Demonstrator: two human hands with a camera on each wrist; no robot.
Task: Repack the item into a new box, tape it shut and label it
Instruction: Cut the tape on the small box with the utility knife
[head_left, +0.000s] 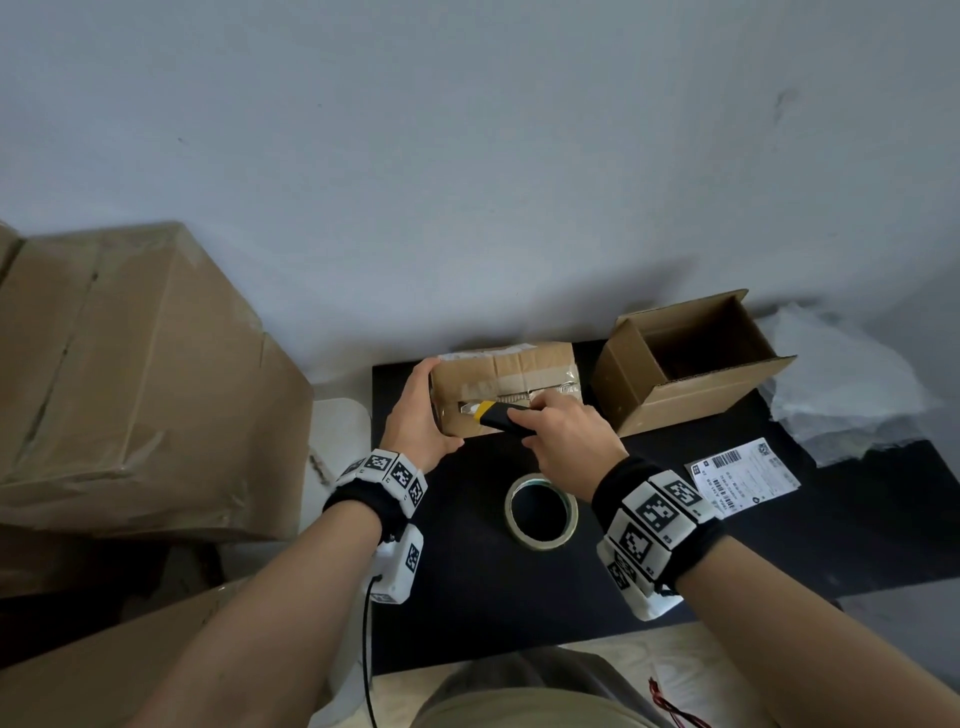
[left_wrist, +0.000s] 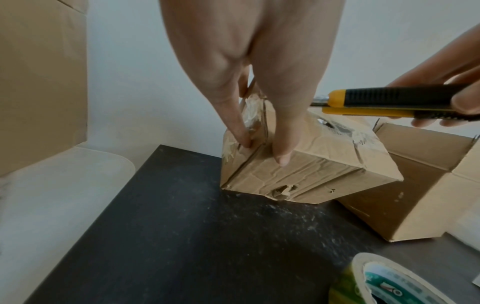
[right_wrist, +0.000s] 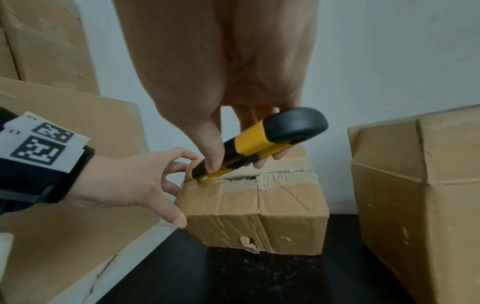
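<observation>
1. The old taped box (head_left: 506, 387) sits at the far edge of the black table (head_left: 467, 597), just left of the open new box (head_left: 691, 364); the two stand close together, and the left wrist view shows their near corners overlapping in line of sight, contact not certain.
2. The right wrist view alone shows the top seam (right_wrist: 259, 176): the tape is split along its middle, with a ragged dark gap and crumpled clear tape at its edges. It also shows a torn hole (right_wrist: 248, 242) low on the near face.
3. The left hand (head_left: 415, 415) clasps the box's left end, fingers curved over the far top edge and thumb on the near corner. The left wrist view shows fingertips (left_wrist: 244, 142) pressed on that taped end face.
4. The right hand (head_left: 563, 439) is wrapped round a yellow and black utility knife (head_left: 498, 415), thumb along its side. The knife's tip meets the seam near the left end of the top in the right wrist view; the blade itself is barely visible.
5. Only the head view shows the whole tape roll (head_left: 542, 512) lying flat on the table near the person, a printed shipping label (head_left: 743, 480) to its right, and white packing plastic (head_left: 841, 395) beyond the new box.
6. Large cardboard cartons (head_left: 130, 374) stand to the left, off the table.
</observation>
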